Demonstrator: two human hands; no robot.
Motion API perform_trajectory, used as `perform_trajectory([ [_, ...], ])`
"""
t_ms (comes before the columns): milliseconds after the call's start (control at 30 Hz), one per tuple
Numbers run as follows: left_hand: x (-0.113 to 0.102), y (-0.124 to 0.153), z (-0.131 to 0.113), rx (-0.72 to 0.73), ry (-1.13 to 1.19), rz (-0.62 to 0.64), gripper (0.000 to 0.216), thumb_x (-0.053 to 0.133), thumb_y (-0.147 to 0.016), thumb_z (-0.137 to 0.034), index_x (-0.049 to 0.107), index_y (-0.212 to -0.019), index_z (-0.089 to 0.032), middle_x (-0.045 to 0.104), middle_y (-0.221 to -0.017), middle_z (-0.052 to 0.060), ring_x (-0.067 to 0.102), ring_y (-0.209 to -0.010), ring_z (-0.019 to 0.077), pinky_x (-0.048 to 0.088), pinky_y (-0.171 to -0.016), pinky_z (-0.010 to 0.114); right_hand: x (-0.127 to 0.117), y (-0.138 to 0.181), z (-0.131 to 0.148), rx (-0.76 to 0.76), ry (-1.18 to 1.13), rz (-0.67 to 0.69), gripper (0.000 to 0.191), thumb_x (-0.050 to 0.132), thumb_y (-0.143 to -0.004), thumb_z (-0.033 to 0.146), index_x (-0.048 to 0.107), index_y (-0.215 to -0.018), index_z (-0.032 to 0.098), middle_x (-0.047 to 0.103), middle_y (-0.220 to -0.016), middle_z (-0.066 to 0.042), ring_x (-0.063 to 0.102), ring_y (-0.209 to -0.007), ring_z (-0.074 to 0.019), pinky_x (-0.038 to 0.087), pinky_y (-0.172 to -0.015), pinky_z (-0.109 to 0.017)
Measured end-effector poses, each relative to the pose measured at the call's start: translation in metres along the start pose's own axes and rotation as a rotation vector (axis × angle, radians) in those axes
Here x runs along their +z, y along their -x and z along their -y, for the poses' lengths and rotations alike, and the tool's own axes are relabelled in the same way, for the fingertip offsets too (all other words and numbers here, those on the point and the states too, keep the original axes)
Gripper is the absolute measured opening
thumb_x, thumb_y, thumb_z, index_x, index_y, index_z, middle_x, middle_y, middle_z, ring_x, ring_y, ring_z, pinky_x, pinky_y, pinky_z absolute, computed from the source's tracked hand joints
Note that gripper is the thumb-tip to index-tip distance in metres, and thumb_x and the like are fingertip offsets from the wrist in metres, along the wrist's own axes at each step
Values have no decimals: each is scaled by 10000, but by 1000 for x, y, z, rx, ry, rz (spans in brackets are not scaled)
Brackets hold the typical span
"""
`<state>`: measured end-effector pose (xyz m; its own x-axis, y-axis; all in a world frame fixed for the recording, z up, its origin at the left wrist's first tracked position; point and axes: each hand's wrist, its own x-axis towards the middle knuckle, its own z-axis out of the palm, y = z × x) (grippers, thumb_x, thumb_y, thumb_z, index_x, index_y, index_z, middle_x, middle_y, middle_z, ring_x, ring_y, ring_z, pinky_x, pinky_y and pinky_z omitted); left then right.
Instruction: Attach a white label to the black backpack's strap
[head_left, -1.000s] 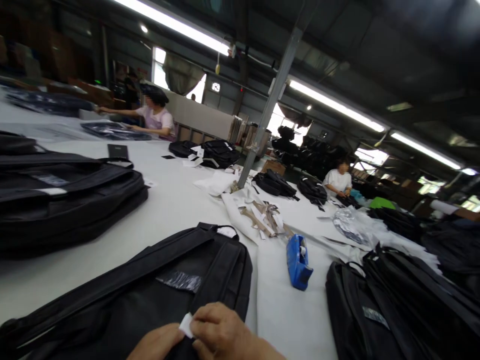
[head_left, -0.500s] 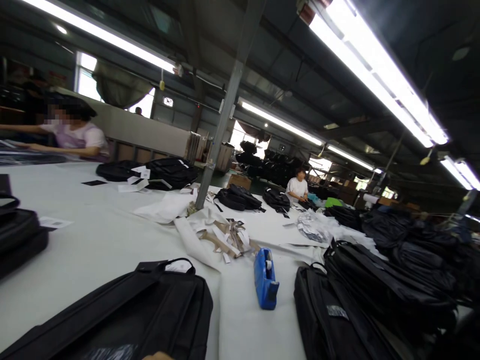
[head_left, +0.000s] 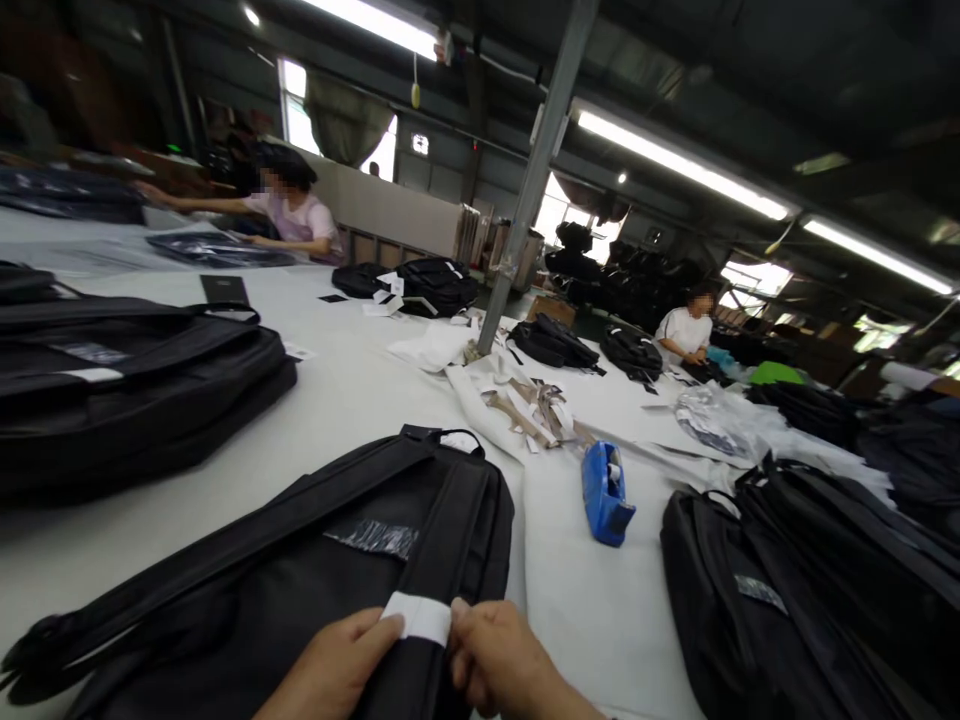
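**White strip pinched across a backpack strap**

A white paper strip (head_left: pixel 417 616) is held at both ends, L hand (head_left: pixel 337 668) on its left end, R hand (head_left: pixel 499 668) on its right. Fingers of both hands are closed narrow, thumb + fingertips pinched on the strip. The strip is laid flat across the strap of a black backpack (head_left: pixel 315 560), which is spread out on the white table (head_left: pixel 352 390) right in front, bottom centre of the view, w/ its carry handle pointed away.

A blue tape dispenser (head_left: pixel 606 495) is seen just beyond the bag, to the right, lying on the table. More black backpacks (head_left: pixel 795 590) are piled at the right edge, and a stack of flat black bags (head_left: pixel 135 380) sits at the left. Scraps of paper and tape (head_left: pixel 536 415) are scattered near a grey steel post (head_left: pixel 536 180). Two other people are seen at work further back, one in a pink top (head_left: pixel 296 215) at far left, one in a white top (head_left: pixel 684 330) at the right.
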<state>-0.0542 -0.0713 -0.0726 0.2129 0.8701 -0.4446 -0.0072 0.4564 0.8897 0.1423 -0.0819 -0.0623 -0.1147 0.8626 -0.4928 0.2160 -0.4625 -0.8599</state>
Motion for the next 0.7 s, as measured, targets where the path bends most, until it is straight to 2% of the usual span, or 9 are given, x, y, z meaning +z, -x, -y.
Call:
perform_trajectory([
  [67,10,5,-2,-20,87,-23,360,704,-690,-506,726,-754,-152,723,-659,54,629,-632,232,465,-556,287,6,4,5,57,-133,54,539,504,-834,669,506,-597,185,432,-383,38,291,-286,-75,185,-327,-217],
  [167,17,11,-7,-59,173,-9,353,732,-673,-477,718,-760,-135,713,-627,61,630,-604,225,465,-554,282,15,4,11,95,-239,-12,401,654,-774,532,479,-648,194,443,-389,60,293,-307,-64,160,-332,-191],
  [233,18,14,-10,-68,177,5,351,744,-670,-467,715,-777,-133,718,-638,64,650,-645,234,485,-589,283,20,3,13,67,-271,-58,350,689,-751,464,473,-684,196,458,-417,69,298,-327,-55,167,-338,-181],
  [333,19,17,-13,-55,138,-5,346,742,-686,-472,713,-801,-146,734,-672,62,662,-679,235,503,-616,279,21,4,10,2,-289,-69,363,674,-765,474,457,-683,196,425,-413,83,289,-338,-47,183,-342,-175],
  [500,24,17,-9,-57,64,-91,336,722,-713,-481,717,-803,-158,733,-649,53,657,-635,234,508,-587,282,18,4,4,57,-282,-32,340,604,-834,491,450,-724,208,444,-426,83,298,-315,-64,202,-322,-182],
  [600,25,14,-7,-21,19,-150,378,729,-702,-517,714,-794,-150,724,-622,47,657,-634,232,500,-570,269,21,2,3,52,-231,-71,298,611,-845,429,460,-724,203,409,-411,95,284,-322,-62,215,-338,-183],
  [700,22,11,-6,-41,-17,-136,405,751,-680,-525,713,-798,-140,728,-636,53,665,-650,234,504,-578,266,23,0,2,29,-181,-128,285,637,-832,381,470,-700,192,400,-420,91,318,-363,-63,236,-372,-182],
])
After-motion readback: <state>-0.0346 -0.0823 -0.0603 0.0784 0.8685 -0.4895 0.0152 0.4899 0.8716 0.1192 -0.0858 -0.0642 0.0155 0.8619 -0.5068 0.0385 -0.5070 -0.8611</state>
